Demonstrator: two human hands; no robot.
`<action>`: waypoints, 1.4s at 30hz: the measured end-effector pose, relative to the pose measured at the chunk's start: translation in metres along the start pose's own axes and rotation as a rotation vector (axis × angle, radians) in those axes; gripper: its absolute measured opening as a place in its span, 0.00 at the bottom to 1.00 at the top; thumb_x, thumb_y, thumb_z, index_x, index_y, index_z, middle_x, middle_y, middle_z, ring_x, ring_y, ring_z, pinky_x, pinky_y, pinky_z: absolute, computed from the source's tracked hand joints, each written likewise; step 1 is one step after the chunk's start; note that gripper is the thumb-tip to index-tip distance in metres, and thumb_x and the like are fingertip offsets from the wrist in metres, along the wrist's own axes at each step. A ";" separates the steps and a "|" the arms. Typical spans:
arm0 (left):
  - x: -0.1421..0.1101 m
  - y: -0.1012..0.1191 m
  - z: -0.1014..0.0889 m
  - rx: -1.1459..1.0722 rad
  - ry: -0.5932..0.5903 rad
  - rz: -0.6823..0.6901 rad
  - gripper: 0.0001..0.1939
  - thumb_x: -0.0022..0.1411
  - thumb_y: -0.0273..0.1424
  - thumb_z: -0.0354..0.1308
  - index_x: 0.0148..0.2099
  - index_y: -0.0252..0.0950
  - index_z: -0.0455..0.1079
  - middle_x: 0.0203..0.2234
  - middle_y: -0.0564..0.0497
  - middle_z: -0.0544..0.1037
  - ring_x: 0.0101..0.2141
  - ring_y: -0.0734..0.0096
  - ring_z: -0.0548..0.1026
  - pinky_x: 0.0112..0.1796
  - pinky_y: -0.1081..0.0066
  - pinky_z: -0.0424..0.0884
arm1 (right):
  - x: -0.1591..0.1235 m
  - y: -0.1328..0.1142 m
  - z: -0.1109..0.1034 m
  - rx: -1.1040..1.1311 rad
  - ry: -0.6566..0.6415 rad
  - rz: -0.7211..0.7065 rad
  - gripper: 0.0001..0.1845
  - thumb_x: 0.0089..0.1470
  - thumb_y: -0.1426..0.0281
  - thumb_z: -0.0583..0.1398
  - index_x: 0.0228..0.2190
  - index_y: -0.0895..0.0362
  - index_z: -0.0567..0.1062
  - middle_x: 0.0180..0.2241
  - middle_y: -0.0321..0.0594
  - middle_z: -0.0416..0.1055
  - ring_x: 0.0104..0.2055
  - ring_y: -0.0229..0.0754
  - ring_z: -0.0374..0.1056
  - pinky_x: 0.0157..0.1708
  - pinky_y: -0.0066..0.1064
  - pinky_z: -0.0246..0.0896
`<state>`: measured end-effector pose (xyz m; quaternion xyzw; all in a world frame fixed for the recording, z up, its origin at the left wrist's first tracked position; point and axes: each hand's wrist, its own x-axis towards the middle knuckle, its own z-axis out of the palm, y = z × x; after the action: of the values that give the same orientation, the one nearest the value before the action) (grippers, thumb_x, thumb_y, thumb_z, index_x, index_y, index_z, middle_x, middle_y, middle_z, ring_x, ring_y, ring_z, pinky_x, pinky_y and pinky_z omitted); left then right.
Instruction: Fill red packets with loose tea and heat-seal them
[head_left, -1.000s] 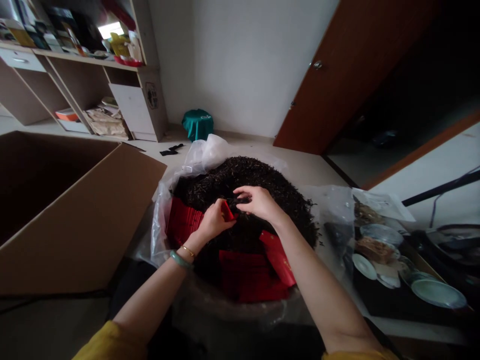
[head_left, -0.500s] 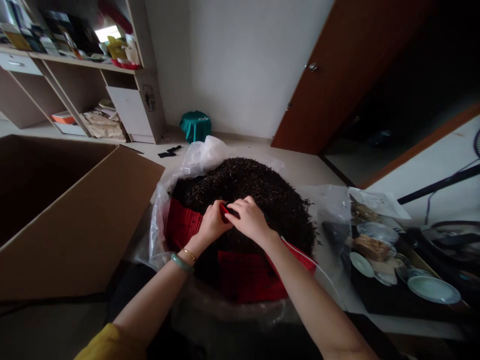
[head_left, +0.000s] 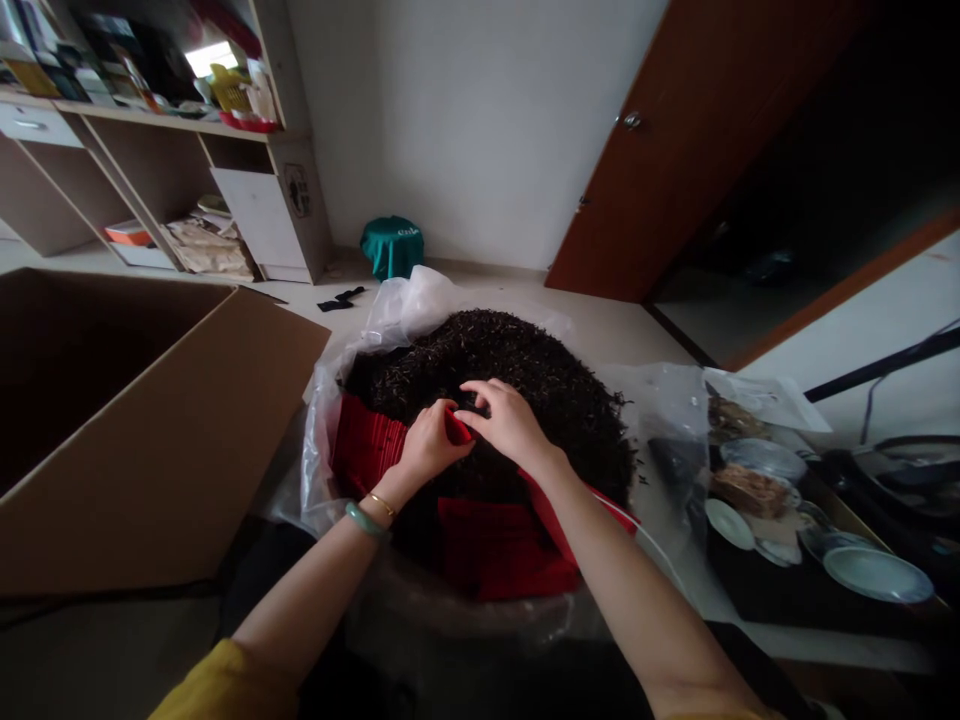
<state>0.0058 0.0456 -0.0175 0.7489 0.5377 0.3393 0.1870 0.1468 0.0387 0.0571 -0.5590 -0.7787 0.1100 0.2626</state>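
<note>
- Head view: left hand (head_left: 429, 445) pinches a red packet (head_left: 457, 426), its narrow end pointing right;
- right hand (head_left: 511, 424) half open, just beside that end;
- both above loose black tea (head_left: 480, 350) heaped in a clear plastic bag (head_left: 409, 310);
- more red packets (head_left: 367, 445) lie along the tea's left edge

You have rough, matt dried tea leaves (head_left: 487, 365), smooth red paper packets (head_left: 367, 440), a glossy clear plastic bag (head_left: 321, 450), a matt cardboard carton (head_left: 150, 430), and a smooth varnished wooden door (head_left: 697, 130).
</note>
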 end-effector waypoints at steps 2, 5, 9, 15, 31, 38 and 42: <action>0.000 0.002 -0.001 -0.004 -0.012 0.001 0.25 0.46 0.36 0.65 0.46 0.37 0.63 0.34 0.48 0.74 0.36 0.59 0.74 0.35 0.65 0.70 | 0.004 0.001 0.005 0.067 0.002 -0.021 0.07 0.52 0.71 0.61 0.35 0.55 0.78 0.31 0.39 0.73 0.33 0.39 0.68 0.38 0.29 0.62; 0.000 0.003 -0.002 -0.024 -0.025 -0.027 0.26 0.46 0.36 0.65 0.47 0.36 0.62 0.32 0.49 0.75 0.35 0.60 0.75 0.34 0.65 0.70 | 0.008 0.005 0.007 0.177 0.121 0.005 0.06 0.53 0.72 0.59 0.29 0.56 0.78 0.31 0.39 0.75 0.32 0.39 0.70 0.37 0.28 0.63; 0.001 0.004 -0.003 -0.068 0.003 -0.070 0.29 0.46 0.36 0.65 0.50 0.36 0.61 0.32 0.49 0.75 0.36 0.61 0.75 0.36 0.65 0.71 | 0.004 0.017 -0.001 0.327 0.403 0.106 0.11 0.54 0.67 0.57 0.35 0.58 0.77 0.31 0.41 0.76 0.31 0.39 0.70 0.35 0.30 0.65; -0.004 0.009 0.002 -0.107 0.131 -0.134 0.32 0.43 0.33 0.67 0.51 0.36 0.61 0.43 0.44 0.74 0.42 0.58 0.74 0.41 0.63 0.71 | -0.018 0.019 0.011 0.196 0.266 0.010 0.14 0.46 0.65 0.64 0.37 0.57 0.76 0.34 0.42 0.73 0.29 0.39 0.69 0.33 0.31 0.67; 0.015 -0.002 -0.025 -0.744 -0.133 -0.208 0.16 0.48 0.42 0.63 0.31 0.33 0.77 0.25 0.49 0.80 0.26 0.69 0.74 0.28 0.73 0.68 | -0.024 0.028 0.016 0.488 0.113 0.079 0.07 0.46 0.70 0.61 0.31 0.55 0.76 0.31 0.37 0.76 0.31 0.39 0.71 0.33 0.30 0.67; 0.008 0.005 -0.016 -0.742 -0.090 -0.130 0.15 0.50 0.41 0.63 0.32 0.33 0.76 0.27 0.49 0.80 0.29 0.68 0.75 0.31 0.73 0.69 | -0.024 0.031 0.005 0.574 0.028 0.257 0.07 0.43 0.66 0.64 0.26 0.57 0.76 0.22 0.35 0.74 0.22 0.37 0.68 0.25 0.28 0.64; 0.004 0.009 -0.016 -0.882 -0.342 -0.196 0.23 0.45 0.39 0.68 0.42 0.31 0.73 0.32 0.48 0.80 0.31 0.68 0.76 0.33 0.72 0.71 | -0.026 0.027 0.001 0.667 0.046 0.286 0.10 0.42 0.62 0.65 0.22 0.57 0.76 0.18 0.34 0.72 0.18 0.36 0.64 0.22 0.28 0.62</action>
<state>0.0013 0.0447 0.0004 0.5891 0.3720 0.3876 0.6037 0.1744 0.0244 0.0366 -0.5482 -0.6078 0.3812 0.4299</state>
